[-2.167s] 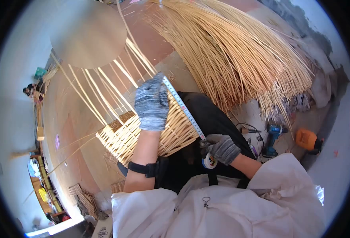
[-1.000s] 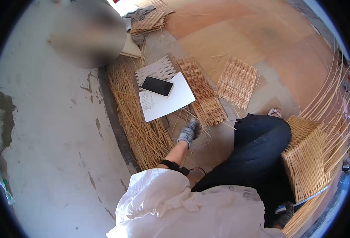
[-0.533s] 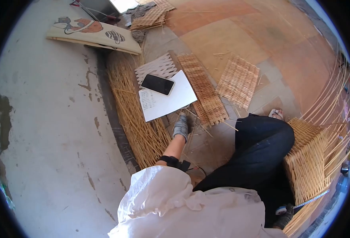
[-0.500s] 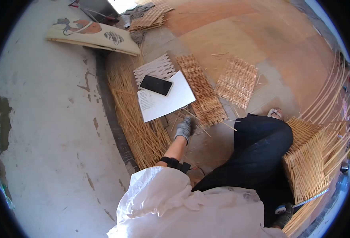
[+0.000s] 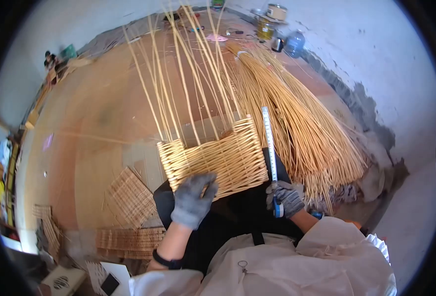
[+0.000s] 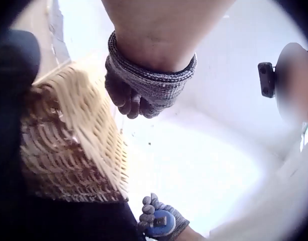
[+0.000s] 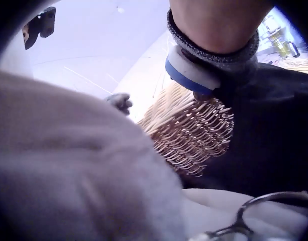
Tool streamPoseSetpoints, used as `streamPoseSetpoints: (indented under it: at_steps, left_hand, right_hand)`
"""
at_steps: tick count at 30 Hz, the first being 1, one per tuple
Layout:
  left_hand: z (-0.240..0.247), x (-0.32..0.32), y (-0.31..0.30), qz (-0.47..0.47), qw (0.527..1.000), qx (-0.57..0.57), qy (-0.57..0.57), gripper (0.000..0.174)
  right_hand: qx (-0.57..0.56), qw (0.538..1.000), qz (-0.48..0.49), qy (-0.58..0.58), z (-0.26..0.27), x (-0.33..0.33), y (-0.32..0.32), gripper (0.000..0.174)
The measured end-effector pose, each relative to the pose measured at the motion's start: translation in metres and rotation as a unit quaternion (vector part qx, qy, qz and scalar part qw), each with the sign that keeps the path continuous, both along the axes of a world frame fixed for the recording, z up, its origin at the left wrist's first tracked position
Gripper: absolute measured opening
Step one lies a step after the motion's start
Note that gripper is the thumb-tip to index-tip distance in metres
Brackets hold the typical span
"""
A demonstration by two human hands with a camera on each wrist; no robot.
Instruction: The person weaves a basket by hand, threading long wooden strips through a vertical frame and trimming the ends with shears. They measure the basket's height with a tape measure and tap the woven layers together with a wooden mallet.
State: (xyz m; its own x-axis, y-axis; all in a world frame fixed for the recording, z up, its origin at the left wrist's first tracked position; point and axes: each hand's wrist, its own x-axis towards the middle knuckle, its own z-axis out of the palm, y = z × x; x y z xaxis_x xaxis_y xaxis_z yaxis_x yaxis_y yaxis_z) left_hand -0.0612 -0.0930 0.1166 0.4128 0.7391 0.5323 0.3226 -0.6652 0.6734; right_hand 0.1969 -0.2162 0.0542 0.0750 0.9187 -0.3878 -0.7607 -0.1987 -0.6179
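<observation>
A half-woven willow basket [image 5: 213, 160], with tall stakes rising from its far side, rests on the person's dark-clothed lap. My left hand [image 5: 194, 200], in a grey knit glove, hovers over the basket's near lower edge. Its fingers are loosely curled, with nothing visible between them; the left wrist view shows the same bent fingers [image 6: 125, 100]. My right hand [image 5: 288, 198], gloved alike, grips a blue-and-white tape measure [image 5: 278, 208]. The extended blade [image 5: 269, 143] stands up just right of the basket, its end free. In the right wrist view the case [image 7: 191, 73] shows under the glove cuff.
A large bundle of willow rods [image 5: 302, 133] lies to the right. Woven panels [image 5: 131, 195] lie on the floor at left, near a phone [image 5: 110, 284] on white paper. A water jug [image 5: 294, 43] and tins [image 5: 277, 12] stand by the back wall.
My left hand first held the blade's end at the basket's corner, then reached to the floor by the paper. Now it is back at the basket. The blade has swung off the basket's edge.
</observation>
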Motion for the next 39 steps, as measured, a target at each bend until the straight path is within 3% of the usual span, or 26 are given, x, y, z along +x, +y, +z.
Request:
streamPoseSetpoints:
  at_steps: [2,3,5,8,10,13,16,26,32,39]
  left_hand:
    - [0.026,0.044,0.027,0.024,0.998,0.028,0.048,0.022]
    - [0.024,0.065,0.046,0.053,0.99,0.096,0.093,0.033]
    - [0.015,0.106,0.075,0.13,0.962,0.16,0.181,0.045]
    - [-0.004,0.139,0.101,0.099,0.969,-0.037,0.222,0.051]
    - [0.011,0.142,0.093,0.067,0.96,-0.118,0.246,0.042]
    - [-0.015,0.137,0.1,0.043,0.983,0.03,0.177,0.033]
    - [-0.004,0.139,0.095,0.088,0.961,-0.003,0.263,0.031]
    - [-0.003,0.141,0.094,0.089,0.961,-0.008,0.262,0.032]
    - [-0.002,0.143,0.093,0.098,0.96,-0.024,0.262,0.033]
    - [-0.002,0.143,0.092,0.098,0.962,-0.027,0.252,0.033]
  right_hand:
    - [-0.072,0.997,0.02,0.016,0.018,-0.013,0.001,0.013]
    - [-0.043,0.995,0.037,-0.082,0.025,-0.021,0.002,0.019]
    - [-0.051,0.985,0.076,-0.143,0.011,-0.014,0.007,0.02]
    - [-0.066,0.982,0.085,-0.153,0.007,-0.017,0.014,0.023]
    - [-0.103,0.978,0.091,-0.158,0.009,-0.022,0.014,0.022]
    - [-0.091,0.984,0.1,-0.119,0.006,-0.023,0.01,0.022]
    - [-0.094,0.985,0.073,-0.124,-0.007,-0.033,0.009,0.023]
    - [-0.062,0.986,0.038,-0.149,-0.02,-0.045,0.014,0.026]
    - [-0.084,0.966,0.045,-0.242,-0.014,-0.05,0.014,0.028]
    - [-0.091,0.966,0.026,-0.241,-0.021,-0.053,0.015,0.028]
